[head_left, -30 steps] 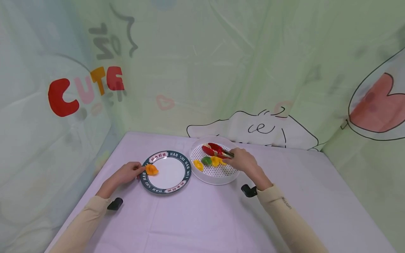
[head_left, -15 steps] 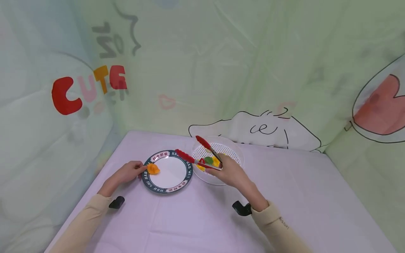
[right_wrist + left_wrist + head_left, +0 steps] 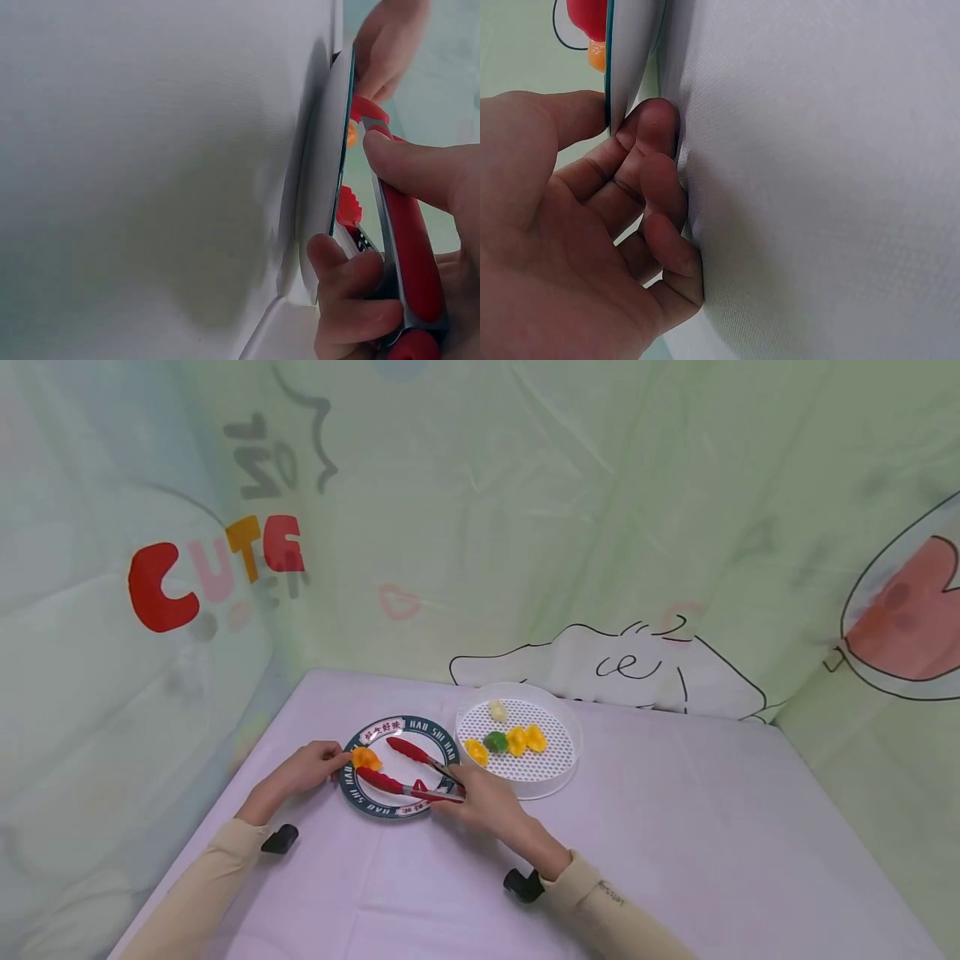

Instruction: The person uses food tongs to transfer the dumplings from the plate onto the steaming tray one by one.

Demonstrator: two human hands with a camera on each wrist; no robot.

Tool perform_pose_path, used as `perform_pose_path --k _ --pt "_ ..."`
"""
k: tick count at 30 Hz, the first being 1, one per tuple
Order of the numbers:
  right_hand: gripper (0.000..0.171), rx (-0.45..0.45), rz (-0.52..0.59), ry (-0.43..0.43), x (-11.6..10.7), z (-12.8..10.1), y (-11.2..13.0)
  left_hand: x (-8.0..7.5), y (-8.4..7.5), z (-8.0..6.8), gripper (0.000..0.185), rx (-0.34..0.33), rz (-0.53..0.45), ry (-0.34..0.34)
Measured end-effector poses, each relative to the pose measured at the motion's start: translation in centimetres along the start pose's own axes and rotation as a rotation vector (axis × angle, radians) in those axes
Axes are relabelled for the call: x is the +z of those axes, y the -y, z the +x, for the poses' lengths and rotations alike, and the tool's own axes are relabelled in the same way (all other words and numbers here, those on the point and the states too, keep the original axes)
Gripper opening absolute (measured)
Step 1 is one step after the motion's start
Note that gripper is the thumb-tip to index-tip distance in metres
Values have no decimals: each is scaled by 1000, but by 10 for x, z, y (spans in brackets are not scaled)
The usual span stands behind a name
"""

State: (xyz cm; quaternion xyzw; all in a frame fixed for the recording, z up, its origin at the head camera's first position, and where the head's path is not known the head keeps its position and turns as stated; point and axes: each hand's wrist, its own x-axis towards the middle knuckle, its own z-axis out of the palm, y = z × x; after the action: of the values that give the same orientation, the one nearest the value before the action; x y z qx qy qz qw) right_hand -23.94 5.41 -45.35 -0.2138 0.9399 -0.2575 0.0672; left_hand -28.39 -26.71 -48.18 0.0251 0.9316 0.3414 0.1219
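My left hand (image 3: 313, 764) pinches the left rim of the plate (image 3: 415, 771), white inside with a dark lettered border. In the left wrist view its thumb lies on top of the rim and curled fingers lie beneath. My right hand (image 3: 483, 797) grips a pair of red-tipped tongs (image 3: 409, 247), their arms spread apart over the plate. One red tip is close by the orange dumpling-shaped piece (image 3: 366, 757) at the plate's left side; the other tip is over the plate's middle. Nothing shows between the tips.
A white round steamer basket (image 3: 555, 768) with a perforated base stands right of the plate. It holds several yellow pieces (image 3: 516, 741), a green piece (image 3: 496, 742) and a pale piece (image 3: 498, 711). Printed curtains (image 3: 480, 527) hang behind the table.
My right hand has carried the tongs left from the steamer basket to over the plate, and their arms have spread apart. My left hand stays at the plate's rim.
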Motion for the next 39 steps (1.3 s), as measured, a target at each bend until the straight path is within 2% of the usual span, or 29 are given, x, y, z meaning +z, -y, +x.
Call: perform_pose_path --k 11,18,25,31,36,39 --pt "54 -33 -90 -3 6 5 9 -2 -4 -3 25 9 10 11" --pt "53 -41 -89 -16 6 3 10 -1 -3 -2 25 6 9 3" --pt "55 22 -36 -27 2 0 9 1 0 -1 25 -1 7 -10" --pt "59 93 15 -77 -21 -9 4 2 2 1 26 3 -1 -5" --pt "60 157 20 -139 -56 -18 -6 1 1 1 26 24 -10 -4" --pt "61 192 -12 -146 -79 -21 -20 1 1 0 26 32 -2 -9"
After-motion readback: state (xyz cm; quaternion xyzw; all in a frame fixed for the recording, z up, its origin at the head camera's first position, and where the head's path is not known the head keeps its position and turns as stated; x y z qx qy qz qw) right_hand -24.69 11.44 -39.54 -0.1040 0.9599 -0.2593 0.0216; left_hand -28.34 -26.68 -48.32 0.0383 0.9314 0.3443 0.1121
